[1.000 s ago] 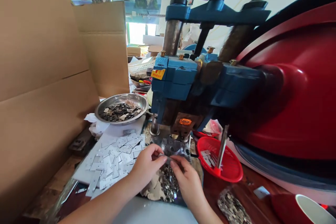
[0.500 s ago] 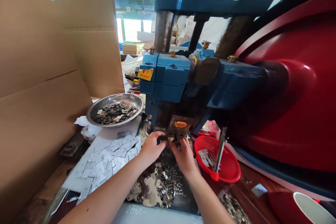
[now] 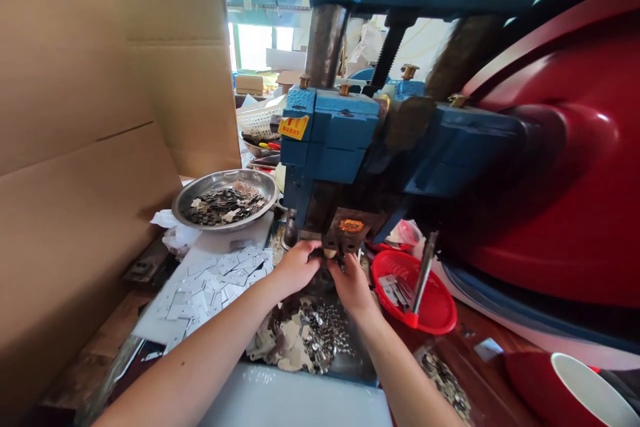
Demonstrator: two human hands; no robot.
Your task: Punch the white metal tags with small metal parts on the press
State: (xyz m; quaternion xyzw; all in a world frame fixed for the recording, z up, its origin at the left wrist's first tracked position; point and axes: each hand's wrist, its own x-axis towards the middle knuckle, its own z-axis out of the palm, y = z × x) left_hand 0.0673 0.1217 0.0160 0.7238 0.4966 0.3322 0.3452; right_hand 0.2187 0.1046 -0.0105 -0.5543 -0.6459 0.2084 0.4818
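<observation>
Both hands reach under the ram of a blue press [image 3: 345,133], at the die below its dark tool block [image 3: 351,225]. My left hand [image 3: 299,267] is on the left of the die, thumb and fingers bent together at the tips. On the other side my right hand [image 3: 351,287] has its fingers curled in, close to the left thumb. Whatever lies between the fingertips is too dark and too small to make out. In front of the die, flat metal plates [image 3: 293,340] and small shiny rivet-like parts [image 3: 327,330] lie heaped on the press bed.
Left of the press are a steel bowl [image 3: 180,208] of metal pieces and a spread of white rectangular plates [image 3: 213,287]. A red basket [image 3: 447,320] with a metal lever [image 3: 425,273] across it stands right. A large red flywheel [image 3: 565,200] and cardboard [image 3: 75,213] flank the area.
The camera view has shifted, so the press sits higher and slightly further right. Both hands stay at the die with their fingers still bent.
</observation>
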